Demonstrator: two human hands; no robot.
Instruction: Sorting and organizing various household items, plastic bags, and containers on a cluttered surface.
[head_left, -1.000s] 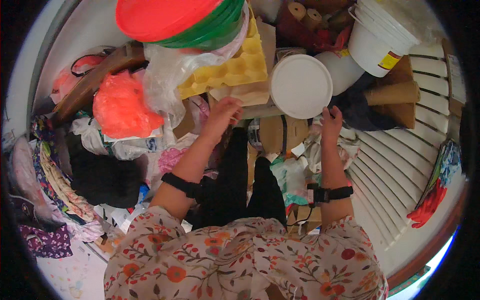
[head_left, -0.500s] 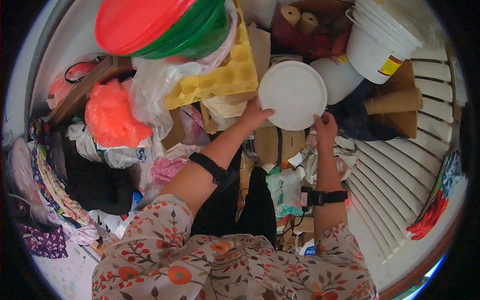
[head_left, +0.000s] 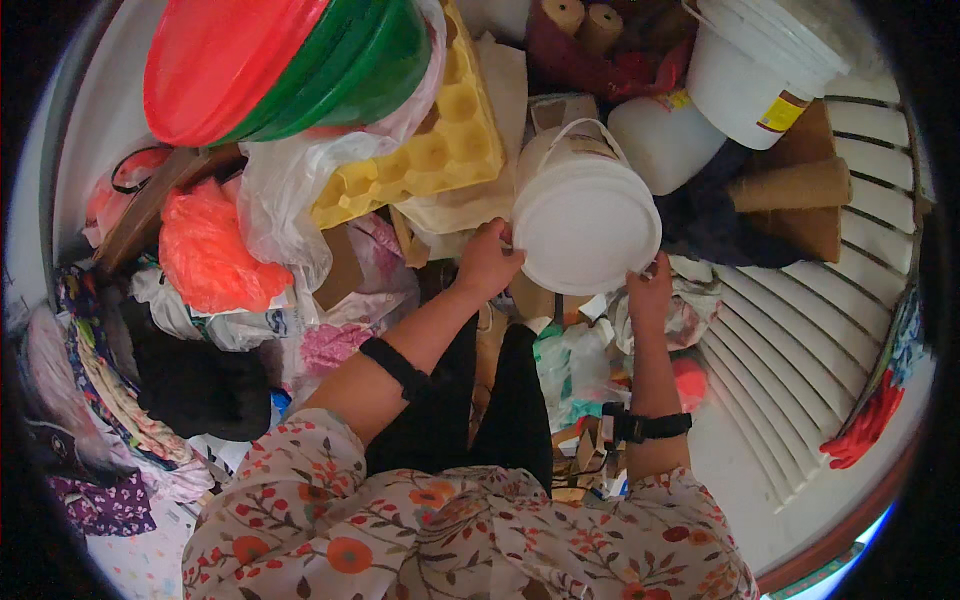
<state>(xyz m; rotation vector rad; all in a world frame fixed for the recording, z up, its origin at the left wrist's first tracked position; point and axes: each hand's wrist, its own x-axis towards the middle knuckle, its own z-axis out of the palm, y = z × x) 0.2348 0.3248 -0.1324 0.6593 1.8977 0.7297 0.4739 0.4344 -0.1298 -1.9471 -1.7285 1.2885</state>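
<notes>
A white plastic bucket (head_left: 586,228) is tilted in front of me, its round white lid facing me and its side and raised handle showing beyond. My left hand (head_left: 489,262) is closed at the left edge of the lid. At the lower right of the rim my right hand (head_left: 650,290) pinches the edge with bent fingers; part of both grips is hidden behind the bucket. Just to its right stands a translucent white jug (head_left: 663,145). Left of it lies a yellow egg tray (head_left: 425,150).
Red and green tubs (head_left: 330,80) lean at the upper left. Another white bucket (head_left: 750,95) stands at the upper right beside a brown roll (head_left: 795,187). An orange plastic bag (head_left: 215,250) and piled cloth (head_left: 195,370) lie left. White slats (head_left: 800,340) run along the right.
The bucket has tilted toward me and come slightly nearer, so its side and handle now show behind the lid. Both hands have moved down a little with it. My view has shifted slightly.
</notes>
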